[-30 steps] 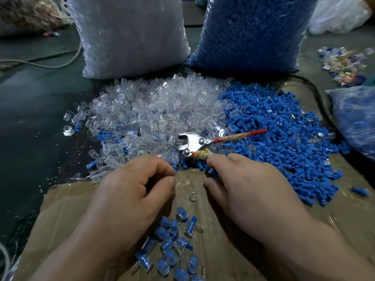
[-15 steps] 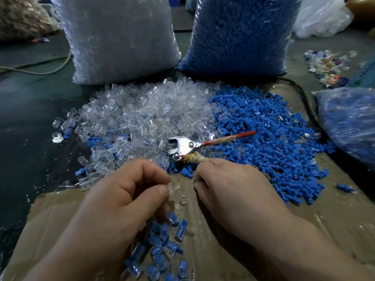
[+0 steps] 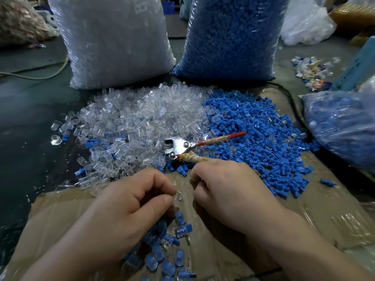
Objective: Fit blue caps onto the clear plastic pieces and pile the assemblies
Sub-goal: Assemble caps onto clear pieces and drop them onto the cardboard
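One small, see-through clear piece (image 3: 178, 196).
Your left hand (image 3: 125, 209) pinches it; your right hand (image 3: 229, 191) is curled, grip hidden.

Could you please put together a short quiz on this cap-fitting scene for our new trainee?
1. Where do the finished assemblies lie? A) on the cardboard; B) in a bag; C) on the dark floor.
2. True or false: the loose clear pieces lie left of the loose blue caps.
3. Fill in: the pliers have one ___ handle and one wrapped handle.
Key: 1 A; 2 true; 3 red.
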